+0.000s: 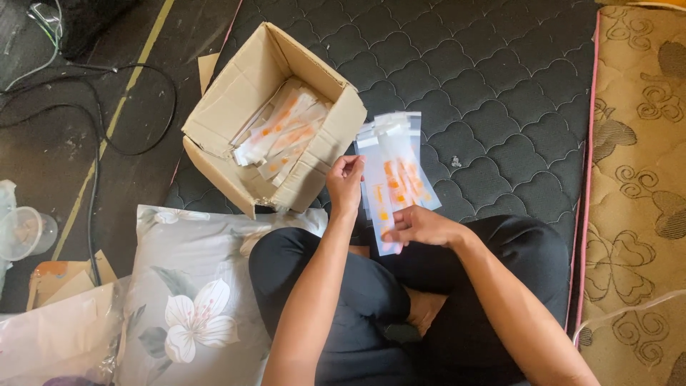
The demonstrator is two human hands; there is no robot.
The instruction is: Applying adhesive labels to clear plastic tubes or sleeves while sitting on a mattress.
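My left hand (346, 183) pinches the left edge of a fanned stack of clear plastic pouches (394, 171) with orange items inside. My right hand (421, 227) grips the bottom of the same stack from the right. I hold the stack above my crossed legs in black trousers. An open cardboard box (236, 107) lies tilted just left of my hands, with several more of the same pouches (282, 132) lying inside it.
I sit on a dark quilted mattress (500, 86). A floral pillow (189, 300) lies at my left knee. A tan patterned mattress (636, 179) runs along the right. Black cables (93, 143), a clear plastic cup (25, 232) and plastic bags (57, 336) lie on the floor at left.
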